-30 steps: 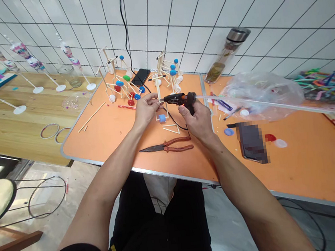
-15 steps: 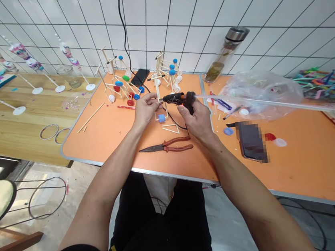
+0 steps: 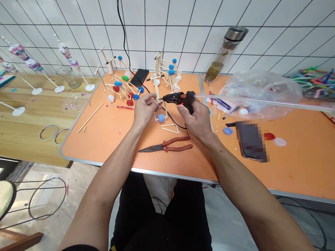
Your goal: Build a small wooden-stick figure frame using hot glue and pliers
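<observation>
Hot-glue gun (image 3: 174, 98) nozzle close by a stick frame (image 3: 157, 88)

Over an orange table (image 3: 108, 136), the right hand (image 3: 198, 118) is wrapped around the gun's handle. Long-nose pliers (image 3: 164, 146) lie near the table's front edge, tips pointing left. Farther in from that edge is the frame, pinched in the fingertips of the left hand (image 3: 145, 110) just beside the nozzle. Smallest is a blue cylindrical piece (image 3: 161, 118), low between the frame's legs.

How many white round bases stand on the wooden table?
4: the near base; behind it, in a row, the left base, the middle base and the right base, nearest the orange table. More may be hidden at far left.
</observation>
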`<action>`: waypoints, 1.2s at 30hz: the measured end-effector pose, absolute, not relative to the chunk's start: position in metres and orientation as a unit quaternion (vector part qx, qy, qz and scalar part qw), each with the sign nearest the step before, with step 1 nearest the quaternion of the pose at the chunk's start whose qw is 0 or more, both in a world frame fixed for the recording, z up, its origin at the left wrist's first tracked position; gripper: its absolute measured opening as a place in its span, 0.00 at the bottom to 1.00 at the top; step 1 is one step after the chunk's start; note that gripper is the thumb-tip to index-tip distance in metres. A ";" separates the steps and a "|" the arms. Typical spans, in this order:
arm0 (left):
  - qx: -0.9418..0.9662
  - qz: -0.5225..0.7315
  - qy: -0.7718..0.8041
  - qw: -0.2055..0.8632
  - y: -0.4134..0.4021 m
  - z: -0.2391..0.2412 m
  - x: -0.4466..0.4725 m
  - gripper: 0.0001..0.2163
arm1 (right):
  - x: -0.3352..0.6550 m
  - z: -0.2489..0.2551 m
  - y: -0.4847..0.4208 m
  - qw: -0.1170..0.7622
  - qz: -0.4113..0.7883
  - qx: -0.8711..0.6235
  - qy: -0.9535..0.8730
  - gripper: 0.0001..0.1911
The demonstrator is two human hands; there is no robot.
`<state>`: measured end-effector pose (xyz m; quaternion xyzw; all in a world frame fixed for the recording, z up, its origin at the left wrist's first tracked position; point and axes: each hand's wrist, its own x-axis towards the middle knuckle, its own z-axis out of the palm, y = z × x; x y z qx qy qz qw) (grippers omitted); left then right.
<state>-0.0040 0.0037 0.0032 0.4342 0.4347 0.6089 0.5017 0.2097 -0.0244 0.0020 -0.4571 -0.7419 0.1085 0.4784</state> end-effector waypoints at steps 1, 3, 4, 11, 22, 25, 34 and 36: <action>0.433 0.609 0.436 0.502 0.004 0.003 -0.004 0.12 | 0.210 0.002 -0.024 0.478 0.106 -0.457 -0.742 0.37; 0.432 0.608 0.440 0.501 0.003 0.004 -0.004 0.12 | 0.210 0.002 -0.024 0.480 0.102 -0.456 -0.742 0.37; 0.433 0.607 0.441 0.500 0.003 0.004 -0.004 0.13 | 0.210 0.002 -0.024 0.483 0.101 -0.455 -0.741 0.37; 0.440 0.607 0.436 0.498 0.004 0.003 -0.004 0.13 | 0.209 0.004 -0.025 0.491 0.107 -0.455 -0.735 0.36; 0.440 0.608 0.436 0.497 0.004 0.002 -0.003 0.12 | 0.208 0.005 -0.025 0.488 0.116 -0.463 -0.731 0.37; 0.441 0.606 0.438 0.496 0.004 0.002 -0.003 0.13 | 0.208 0.005 -0.025 0.492 0.117 -0.461 -0.729 0.37; 0.450 0.604 0.432 0.496 0.004 0.000 -0.004 0.13 | 0.208 0.006 -0.026 0.487 0.115 -0.463 -0.731 0.37; 0.449 0.603 0.433 0.497 0.004 0.000 -0.003 0.14 | 0.209 0.005 -0.026 0.485 0.110 -0.466 -0.732 0.36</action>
